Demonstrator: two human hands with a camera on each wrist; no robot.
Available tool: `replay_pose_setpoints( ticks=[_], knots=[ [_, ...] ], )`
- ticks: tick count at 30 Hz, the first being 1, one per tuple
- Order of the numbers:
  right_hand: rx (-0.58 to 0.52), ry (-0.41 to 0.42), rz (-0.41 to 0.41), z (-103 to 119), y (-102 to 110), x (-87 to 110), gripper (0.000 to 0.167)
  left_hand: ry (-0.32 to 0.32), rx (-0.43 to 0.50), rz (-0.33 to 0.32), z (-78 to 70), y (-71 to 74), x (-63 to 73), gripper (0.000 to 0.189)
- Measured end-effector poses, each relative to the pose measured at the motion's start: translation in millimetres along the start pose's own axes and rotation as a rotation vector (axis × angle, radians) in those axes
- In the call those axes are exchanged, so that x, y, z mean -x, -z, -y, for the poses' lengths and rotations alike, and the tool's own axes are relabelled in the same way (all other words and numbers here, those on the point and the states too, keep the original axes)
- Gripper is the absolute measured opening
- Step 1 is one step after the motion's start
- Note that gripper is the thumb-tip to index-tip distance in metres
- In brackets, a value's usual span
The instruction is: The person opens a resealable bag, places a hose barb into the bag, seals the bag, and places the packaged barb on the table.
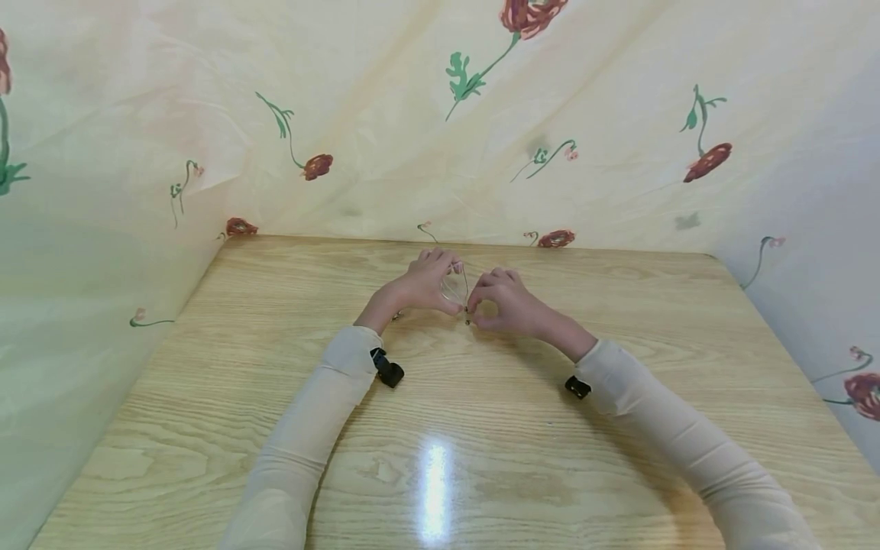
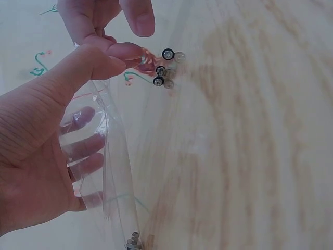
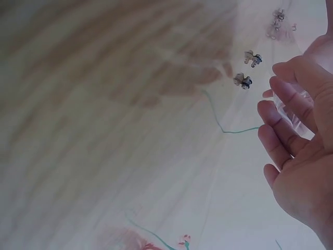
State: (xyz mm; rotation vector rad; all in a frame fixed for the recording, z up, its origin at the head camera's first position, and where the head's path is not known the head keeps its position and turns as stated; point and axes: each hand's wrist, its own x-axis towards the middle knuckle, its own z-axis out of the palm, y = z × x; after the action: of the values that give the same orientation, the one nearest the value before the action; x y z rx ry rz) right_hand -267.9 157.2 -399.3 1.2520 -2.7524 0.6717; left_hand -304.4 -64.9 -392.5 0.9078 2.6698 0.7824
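My left hand (image 1: 426, 283) holds a clear plastic bag (image 2: 117, 151) upright, its thumb at the bag's top edge and its other fingers showing through the film. My right hand (image 1: 509, 302) is beside the bag's top, thumb and index finger curved toward it. In the left wrist view, those right fingertips (image 2: 139, 23) stand apart with nothing visible between them. Small metal pieces with black rings, like screws with washers (image 2: 158, 76), lie on the table just beyond. More small metal pieces (image 2: 133, 242) show near the bag's lower end; I cannot tell whether they are inside it.
The wood-grain table (image 1: 275, 428) is glossy and mirrors the pieces. A flowered cloth (image 1: 385, 114) hangs at the back and sides. Black straps (image 1: 388, 372) sit at both wrists, over light sleeves (image 1: 302, 443).
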Motion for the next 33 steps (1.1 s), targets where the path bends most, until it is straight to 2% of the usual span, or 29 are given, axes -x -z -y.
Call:
replay_pose_setpoints(
  ticks=[11, 33],
  knots=[
    [0.011, -0.004, 0.055, 3.1, -1.6, -0.3, 0.010, -0.004, 0.014, 0.002, 1.4, -0.3, 0.1, 0.058],
    [0.044, 0.027, 0.092, 4.5, -2.3, 0.1, 0.010, 0.003, 0.015, 0.003, 1.7, -1.1, -0.2, 0.058]
  ],
)
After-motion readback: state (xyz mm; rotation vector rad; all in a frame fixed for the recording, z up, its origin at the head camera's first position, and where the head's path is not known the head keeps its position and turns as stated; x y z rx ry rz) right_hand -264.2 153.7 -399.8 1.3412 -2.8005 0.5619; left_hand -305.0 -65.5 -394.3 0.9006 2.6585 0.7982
